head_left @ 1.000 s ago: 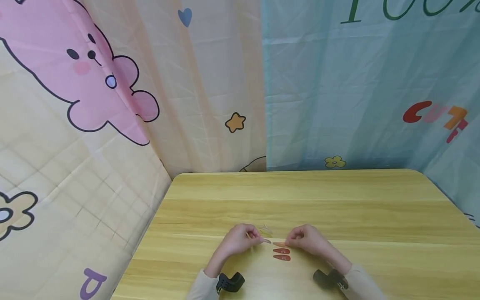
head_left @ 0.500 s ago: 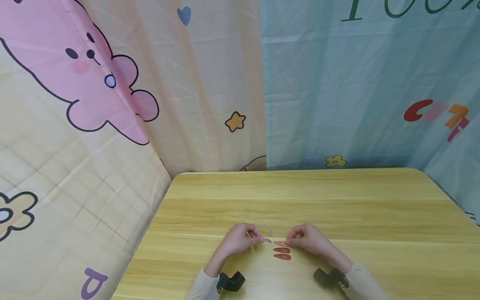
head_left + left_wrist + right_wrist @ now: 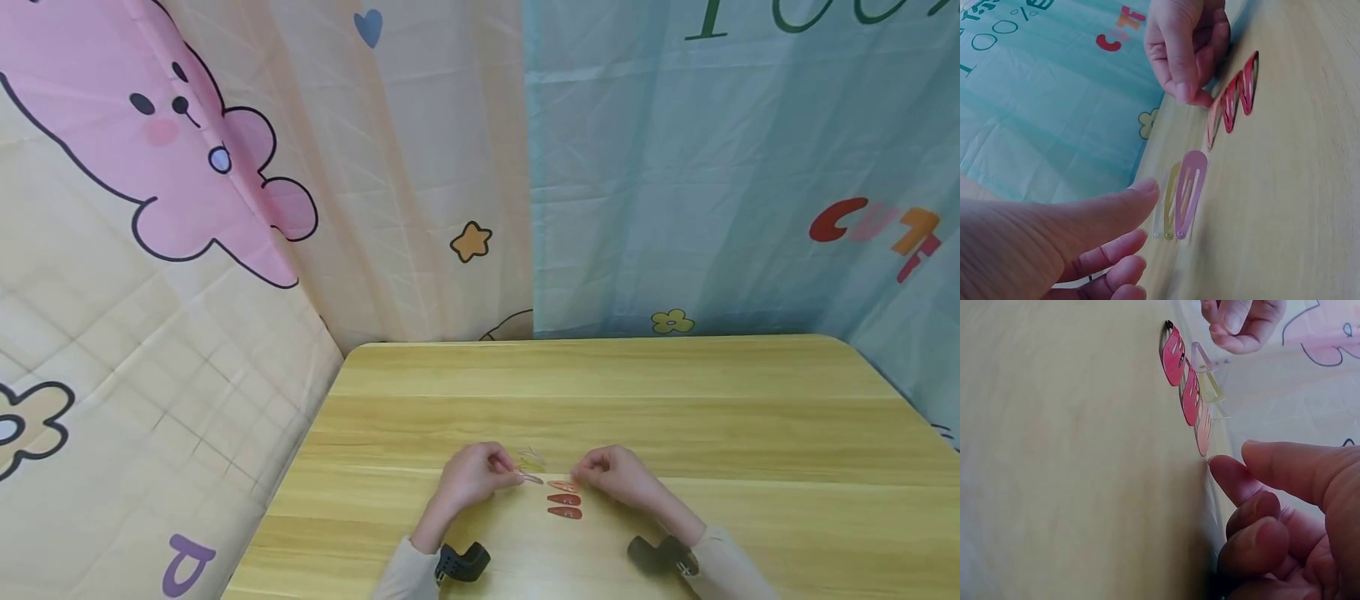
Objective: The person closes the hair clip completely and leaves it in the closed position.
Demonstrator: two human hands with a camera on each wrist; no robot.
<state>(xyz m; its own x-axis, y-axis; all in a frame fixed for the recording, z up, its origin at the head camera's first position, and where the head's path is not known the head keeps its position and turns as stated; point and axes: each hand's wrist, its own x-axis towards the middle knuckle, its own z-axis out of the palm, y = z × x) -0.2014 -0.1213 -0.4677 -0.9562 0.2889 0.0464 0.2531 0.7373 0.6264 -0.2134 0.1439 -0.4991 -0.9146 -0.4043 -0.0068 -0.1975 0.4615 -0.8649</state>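
A purple snap hair clip (image 3: 1191,190) lies on the table, with a yellow hair clip (image 3: 1170,206) and a clear hair clip (image 3: 1160,212) just beyond it. My left hand (image 3: 474,477) hovers beside them; its thumb tip is near the clear clip and apart from the purple one. To the right, a peach hair clip (image 3: 562,485) and two red hair clips (image 3: 564,500) form a column. The index fingertip of my right hand (image 3: 618,477) is right at the wide end of the peach clip, with the thumb (image 3: 1285,465) raised off it.
The wooden table (image 3: 645,408) reaches back to a printed curtain (image 3: 420,167). A black wrist camera (image 3: 462,562) is strapped to the left wrist, another dark camera (image 3: 660,557) to the right.
My left hand has let go of the purple clip and risen slightly away from it. My right hand has eased off the peach clip, and more of that clip shows.
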